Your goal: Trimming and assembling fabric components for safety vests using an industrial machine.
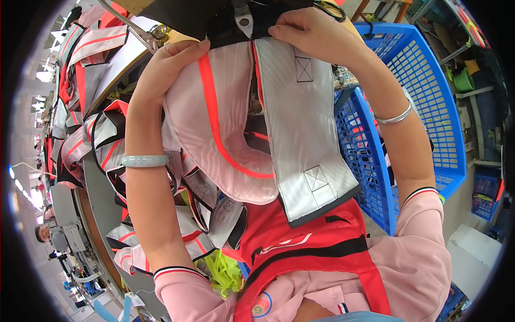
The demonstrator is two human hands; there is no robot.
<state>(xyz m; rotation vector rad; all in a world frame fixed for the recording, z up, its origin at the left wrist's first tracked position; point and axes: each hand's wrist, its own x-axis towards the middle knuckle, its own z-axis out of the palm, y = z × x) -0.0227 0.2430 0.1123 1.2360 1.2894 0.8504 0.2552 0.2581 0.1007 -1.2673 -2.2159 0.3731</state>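
Note:
My left hand (166, 70) grips the upper left edge of a pale pink fabric panel (230, 123) with a curved red zipper stripe. Beside it, my right hand (311, 32) pinches the top of a silver reflective strip (306, 134) with black edging and stitched crossed boxes. Both pieces hang down over my red apron. Their upper ends sit under a sewing machine's metal presser foot (244, 19), against black fabric. A jade-green bangle is on my left wrist and a silver one on my right.
A heap of red, grey and black sewn pieces (102, 134) covers the table at left. Blue plastic crates (424, 96) stand at right, with scissors (330, 8) near the top. Another person sits at lower left (43, 231).

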